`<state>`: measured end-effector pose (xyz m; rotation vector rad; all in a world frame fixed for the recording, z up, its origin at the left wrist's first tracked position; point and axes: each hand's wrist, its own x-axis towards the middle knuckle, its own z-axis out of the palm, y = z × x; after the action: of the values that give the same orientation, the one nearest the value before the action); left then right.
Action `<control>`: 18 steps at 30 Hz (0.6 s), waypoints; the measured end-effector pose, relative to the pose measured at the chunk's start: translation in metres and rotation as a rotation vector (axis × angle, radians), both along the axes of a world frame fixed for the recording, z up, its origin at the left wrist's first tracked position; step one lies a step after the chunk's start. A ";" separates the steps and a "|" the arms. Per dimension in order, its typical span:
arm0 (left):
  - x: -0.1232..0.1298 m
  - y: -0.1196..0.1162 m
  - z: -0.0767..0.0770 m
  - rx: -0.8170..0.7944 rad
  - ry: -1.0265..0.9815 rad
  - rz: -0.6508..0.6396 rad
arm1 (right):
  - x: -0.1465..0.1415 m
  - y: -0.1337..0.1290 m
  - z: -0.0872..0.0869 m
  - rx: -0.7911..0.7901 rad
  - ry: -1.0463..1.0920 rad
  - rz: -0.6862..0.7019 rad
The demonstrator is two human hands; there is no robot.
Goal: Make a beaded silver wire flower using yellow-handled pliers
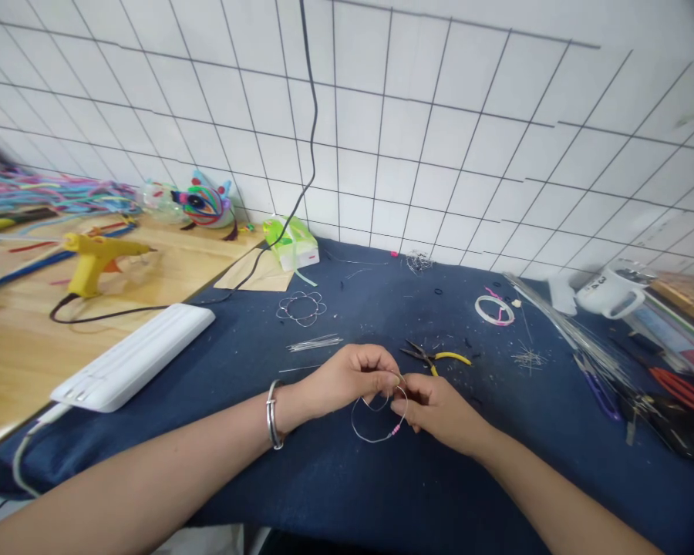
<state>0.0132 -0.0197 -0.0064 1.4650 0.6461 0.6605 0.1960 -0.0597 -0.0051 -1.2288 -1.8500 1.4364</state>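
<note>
Between both hands hangs a thin wire ring with a few pink beads on its lower right side. My left hand, with a silver bangle on its wrist, pinches the top of the wire. My right hand pinches it just to the right, the fingertips of both hands nearly touching. A smaller wire loop shows inside the ring; where it joins is hidden by the fingers. Just beyond the right hand lie yellow-handled pliers, jaws apart. Straight cut wires lie beyond the left forearm.
A flower-shaped wire piece lies at back left, near a tissue pack. Left are a white power strip and a yellow glue gun with its cord. Right are a coil, scissors, long wires and a white mug.
</note>
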 end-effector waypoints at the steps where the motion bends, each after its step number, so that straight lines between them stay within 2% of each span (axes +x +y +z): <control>1: 0.000 0.000 0.000 -0.010 -0.017 -0.007 | 0.000 0.000 -0.001 0.097 -0.051 -0.004; 5: 0.000 0.000 -0.001 -0.039 -0.049 -0.017 | 0.002 0.002 -0.006 0.431 -0.156 -0.048; 12: 0.002 -0.003 0.000 -0.086 -0.068 -0.042 | 0.004 -0.002 -0.007 0.658 -0.257 -0.090; 18: 0.002 -0.003 0.000 -0.032 -0.010 -0.055 | 0.007 -0.005 -0.010 0.918 -0.523 -0.135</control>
<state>0.0148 -0.0229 -0.0068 1.4437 0.6038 0.6124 0.2030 -0.0643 -0.0147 -1.2248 -2.2779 0.0778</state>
